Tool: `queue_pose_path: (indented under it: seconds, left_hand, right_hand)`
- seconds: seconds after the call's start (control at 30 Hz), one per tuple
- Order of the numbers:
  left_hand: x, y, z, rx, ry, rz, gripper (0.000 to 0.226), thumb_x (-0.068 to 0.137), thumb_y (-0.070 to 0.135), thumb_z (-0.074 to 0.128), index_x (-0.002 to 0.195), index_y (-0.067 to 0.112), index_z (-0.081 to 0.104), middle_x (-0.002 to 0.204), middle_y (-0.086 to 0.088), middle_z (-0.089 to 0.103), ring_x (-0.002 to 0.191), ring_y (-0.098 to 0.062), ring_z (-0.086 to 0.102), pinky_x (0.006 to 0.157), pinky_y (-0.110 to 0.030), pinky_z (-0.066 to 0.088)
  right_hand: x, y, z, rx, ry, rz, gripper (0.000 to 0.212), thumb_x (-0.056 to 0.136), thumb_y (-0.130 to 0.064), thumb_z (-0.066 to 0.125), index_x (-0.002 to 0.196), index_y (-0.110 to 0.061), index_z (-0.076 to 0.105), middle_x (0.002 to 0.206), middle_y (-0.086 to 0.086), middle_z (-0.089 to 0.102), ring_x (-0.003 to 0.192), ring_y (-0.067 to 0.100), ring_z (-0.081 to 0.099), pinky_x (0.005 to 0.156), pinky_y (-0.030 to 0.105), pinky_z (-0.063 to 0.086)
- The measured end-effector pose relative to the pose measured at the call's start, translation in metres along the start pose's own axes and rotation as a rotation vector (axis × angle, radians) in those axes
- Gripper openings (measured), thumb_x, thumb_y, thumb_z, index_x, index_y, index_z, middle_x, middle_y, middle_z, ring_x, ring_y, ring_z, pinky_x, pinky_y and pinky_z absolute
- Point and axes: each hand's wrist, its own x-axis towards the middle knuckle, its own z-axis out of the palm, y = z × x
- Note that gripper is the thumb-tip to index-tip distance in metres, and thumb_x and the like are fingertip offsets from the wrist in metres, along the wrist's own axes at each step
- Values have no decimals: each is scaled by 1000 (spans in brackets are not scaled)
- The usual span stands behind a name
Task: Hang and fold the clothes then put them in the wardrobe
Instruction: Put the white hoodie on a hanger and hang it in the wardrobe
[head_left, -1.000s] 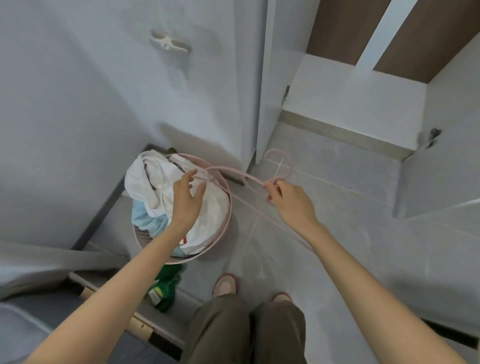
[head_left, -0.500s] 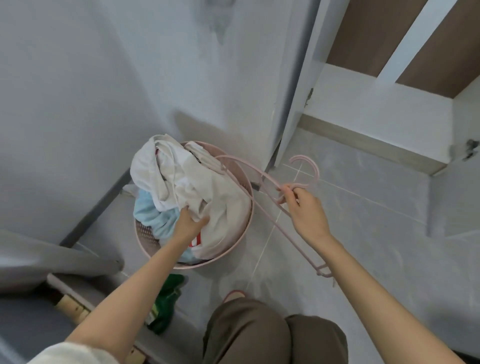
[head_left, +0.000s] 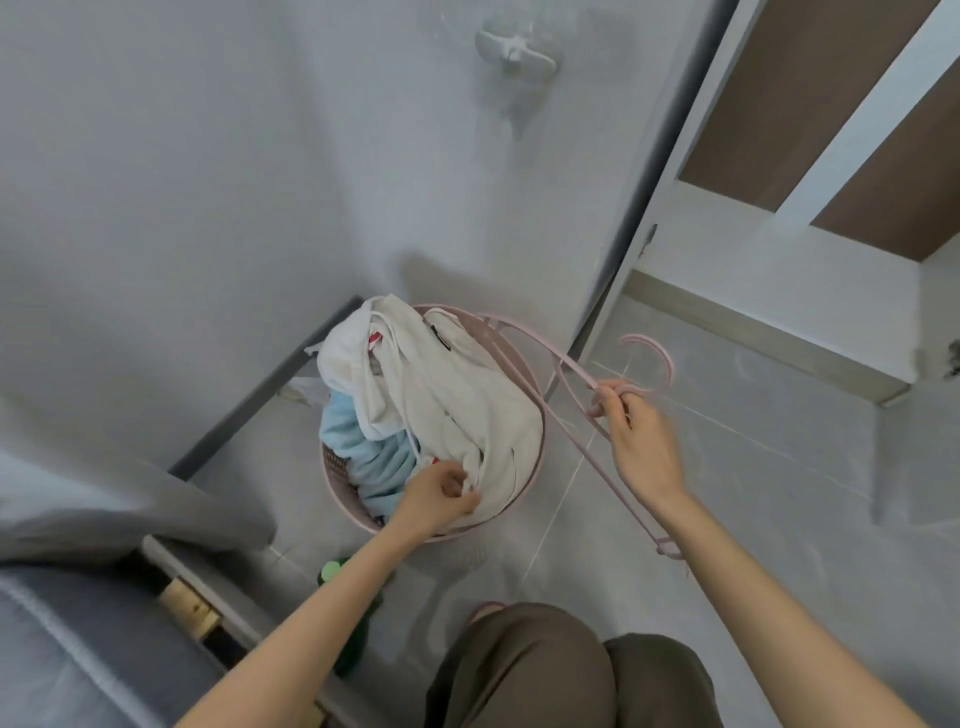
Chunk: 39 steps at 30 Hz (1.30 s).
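A round pink laundry basket (head_left: 538, 457) stands on the grey floor, heaped with a white garment (head_left: 452, 400) over a light blue one (head_left: 358, 457). My left hand (head_left: 439, 496) grips the near edge of the white garment at the basket's front. My right hand (head_left: 636, 447) holds a pink plastic hanger (head_left: 576, 415) just below its hook, to the right of the basket; one arm of the hanger reaches over the basket rim, the other runs down past my wrist. The open wardrobe (head_left: 769, 260) is at the upper right.
A white wall with a white hook (head_left: 514, 54) rises behind the basket. A bed with a grey cover (head_left: 104, 509) fills the lower left. A green bottle (head_left: 353, 623) stands on the floor under my left forearm. My knees (head_left: 545, 670) are at the bottom.
My left hand dropped from the top of the pile to the front of the basket and took hold of the white garment. The view shifted closer over the basket; the hanger stays in my right hand.
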Motion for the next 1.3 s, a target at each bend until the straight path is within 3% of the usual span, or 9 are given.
queue_pose_path:
  seconds: [0.1, 0.27, 0.37, 0.47, 0.6, 0.7, 0.8, 0.9, 1.3]
  left_hand:
    - [14, -8, -27, -91, 179, -87, 36, 81, 34, 71, 111, 20, 60, 102, -1, 61, 88, -13, 56, 73, -24, 47]
    - [54, -15, -77, -113, 416, -124, 70, 84, 33, 69, 144, 17, 35, 145, -15, 34, 135, -29, 31, 109, -41, 29]
    - [81, -23, -92, -125, 389, -205, 88, 84, 37, 70, 152, 22, 16, 155, -14, 18, 143, -29, 17, 114, -44, 21]
    - [102, -36, -92, -196, 304, -239, 98, 84, 33, 70, 153, 18, 3, 159, -8, 11, 145, -26, 16, 117, -42, 21]
    - [119, -51, -78, -326, 245, -260, 103, 85, 24, 71, 151, 15, -7, 159, -7, 9, 145, -24, 17, 116, -37, 21]
    - [127, -53, -73, -313, 338, -287, 79, 90, 17, 64, 150, 13, 13, 150, -11, 33, 133, -29, 38, 107, -38, 35]
    - [130, -41, -80, -268, 452, -271, 35, 96, 16, 49, 128, 4, 45, 117, -11, 55, 101, -25, 51, 84, -33, 40]
    - [125, -19, -95, -247, 493, -67, 13, 99, 17, 41, 105, 6, 46, 91, -4, 50, 85, -20, 47, 73, -30, 37]
    - [46, 150, -167, -291, 645, 579, 10, 96, 11, 50, 103, 15, 56, 91, 9, 59, 80, 1, 51, 68, -5, 38]
  right_hand:
    - [-3, -3, 13, 67, -22, -22, 22, 103, -25, 40, 108, -30, 61, 96, -6, 66, 68, -9, 58, 66, 9, 44]
    - [16, -17, 59, -57, -71, -157, 37, 106, -19, 29, 138, -20, 47, 127, 8, 59, 100, 26, 62, 81, 24, 43]
    - [32, -19, 102, -268, -217, -78, 48, 102, -37, 37, 143, -11, 41, 127, 14, 58, 113, 34, 57, 101, 40, 39]
    - [36, -13, 137, -331, -408, 59, 88, 85, -56, 59, 152, -22, 13, 143, 7, 40, 130, 33, 38, 110, 45, 28]
    - [37, 8, 158, -234, -469, 77, 89, 80, -22, 69, 148, -25, 11, 133, 5, 53, 112, 28, 54, 92, 36, 46]
    - [40, 19, 157, -168, -412, 58, 57, 90, -8, 52, 140, -19, 29, 127, 4, 58, 85, 14, 56, 62, 18, 43]
    - [49, 17, 143, -119, -282, -1, 46, 92, -10, 51, 136, -19, 41, 124, -1, 59, 92, 13, 56, 74, 22, 43]
    - [61, 2, 119, -41, -110, -86, 45, 94, -12, 53, 138, -20, 45, 135, -14, 51, 108, 13, 57, 87, 21, 43]
    - [49, -108, -32, 60, 268, -247, 39, 95, -7, 54, 134, -9, 52, 143, -5, 45, 121, 17, 52, 105, 34, 42]
